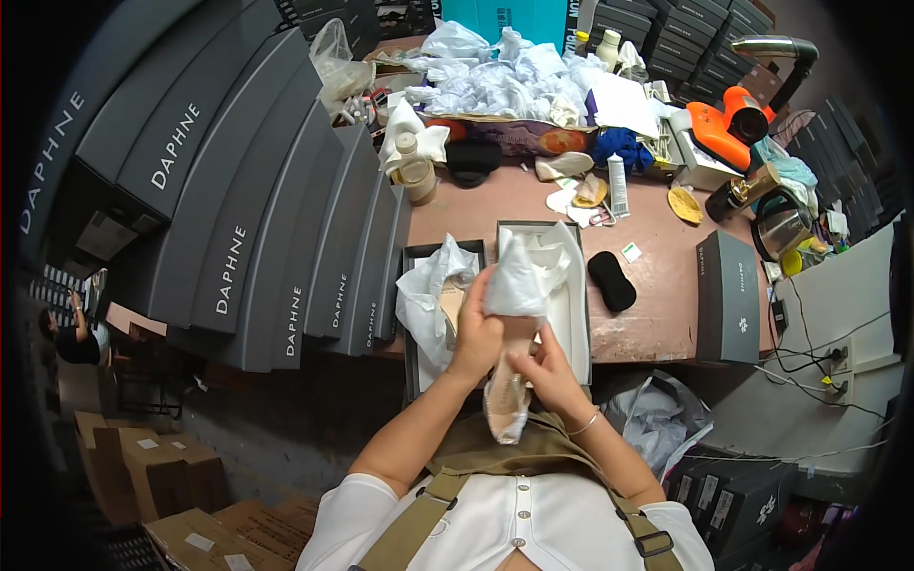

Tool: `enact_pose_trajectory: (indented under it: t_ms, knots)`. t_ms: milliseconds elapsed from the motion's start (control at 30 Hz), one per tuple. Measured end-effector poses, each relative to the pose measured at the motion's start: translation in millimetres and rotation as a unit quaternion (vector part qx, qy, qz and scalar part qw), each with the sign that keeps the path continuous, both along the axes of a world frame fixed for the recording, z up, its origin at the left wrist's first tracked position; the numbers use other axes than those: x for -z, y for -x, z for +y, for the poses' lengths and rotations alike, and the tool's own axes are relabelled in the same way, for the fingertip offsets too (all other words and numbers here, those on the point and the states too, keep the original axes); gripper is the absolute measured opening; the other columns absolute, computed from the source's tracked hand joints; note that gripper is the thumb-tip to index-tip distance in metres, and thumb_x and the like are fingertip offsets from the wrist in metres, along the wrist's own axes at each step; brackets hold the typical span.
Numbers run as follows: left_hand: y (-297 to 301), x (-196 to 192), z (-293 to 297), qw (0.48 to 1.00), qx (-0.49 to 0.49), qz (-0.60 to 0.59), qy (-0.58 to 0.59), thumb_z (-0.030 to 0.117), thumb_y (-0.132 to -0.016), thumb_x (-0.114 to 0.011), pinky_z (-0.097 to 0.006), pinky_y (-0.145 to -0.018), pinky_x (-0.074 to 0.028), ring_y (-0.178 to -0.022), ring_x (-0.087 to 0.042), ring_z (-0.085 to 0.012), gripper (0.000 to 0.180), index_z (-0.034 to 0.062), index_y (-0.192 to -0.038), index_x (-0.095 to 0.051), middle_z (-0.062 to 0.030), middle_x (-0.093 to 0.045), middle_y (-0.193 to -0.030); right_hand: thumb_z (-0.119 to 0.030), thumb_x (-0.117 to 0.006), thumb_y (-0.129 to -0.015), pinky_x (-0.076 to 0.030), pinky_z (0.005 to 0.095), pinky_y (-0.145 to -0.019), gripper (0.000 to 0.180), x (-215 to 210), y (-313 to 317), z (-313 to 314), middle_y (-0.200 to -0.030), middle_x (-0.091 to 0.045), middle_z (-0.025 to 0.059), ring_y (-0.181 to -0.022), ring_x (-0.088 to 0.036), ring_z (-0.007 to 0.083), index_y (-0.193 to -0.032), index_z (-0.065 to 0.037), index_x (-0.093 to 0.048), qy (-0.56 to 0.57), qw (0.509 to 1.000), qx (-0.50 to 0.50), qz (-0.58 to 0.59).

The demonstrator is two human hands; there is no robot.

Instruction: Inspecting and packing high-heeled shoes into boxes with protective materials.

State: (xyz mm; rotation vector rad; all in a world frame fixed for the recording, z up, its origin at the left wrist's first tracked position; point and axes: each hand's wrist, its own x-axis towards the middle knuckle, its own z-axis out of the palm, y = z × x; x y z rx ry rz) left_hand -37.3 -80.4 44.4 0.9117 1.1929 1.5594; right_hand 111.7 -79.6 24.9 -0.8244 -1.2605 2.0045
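Observation:
A light-coloured shoe (507, 400) hangs toe-down in front of me, its insole facing up. White tissue paper (515, 281) covers its upper end. My left hand (473, 338) is closed round the tissue-covered part from the left. From the right, my right hand (552, 373) grips the shoe's middle, thumb on the insole. Behind my hands lies an open grey box part (583, 333) lined with white tissue. To its left, an open shoe box (407, 366) holds tissue and what looks like a second shoe (451, 306), partly hidden by my left hand.
Stacked dark grey shoe boxes (276, 228) wall off the left. One closed box (728, 295) stands at the table's right, near hanging cables. A black eye-mask-shaped pad (611, 281), tube (618, 186), bottle (415, 171) and crumpled-paper box (514, 135) lie on the table (657, 328).

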Motion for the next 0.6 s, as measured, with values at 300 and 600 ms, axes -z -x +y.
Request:
enact_pose_trajectory:
  t_ms: [300, 600]
  knots:
    - [59, 97, -18, 0.978, -0.122, -0.011, 0.166, 0.006, -0.087, -0.062, -0.033, -0.099, -0.041, -0.125, -0.044, -0.0235, 0.071, -0.0023, -0.145, -0.021, -0.0192, -0.040, -0.138, -0.019, -0.063, -0.087, -0.048, 0.0375, -0.089, 0.073, 87, -37, 80, -0.126, -0.049, 0.0313, -0.105, -0.059, 0.0309, -0.143, 0.006, -0.023, -0.138, 0.944, 0.038, -0.298]
    - [90, 44, -59, 0.981, 0.121, -0.098, 0.118, -0.006, -0.080, -0.055, -0.030, -0.094, -0.045, -0.115, -0.055, -0.0205, 0.080, 0.0064, -0.150, -0.019, -0.0163, -0.046, -0.135, -0.013, -0.068, -0.086, -0.045, 0.0358, -0.096, 0.077, -24, 0, 53, -0.139, -0.041, 0.0192, -0.122, -0.048, 0.0262, -0.148, -0.007, -0.023, -0.212, 0.968, 0.006, -0.134]
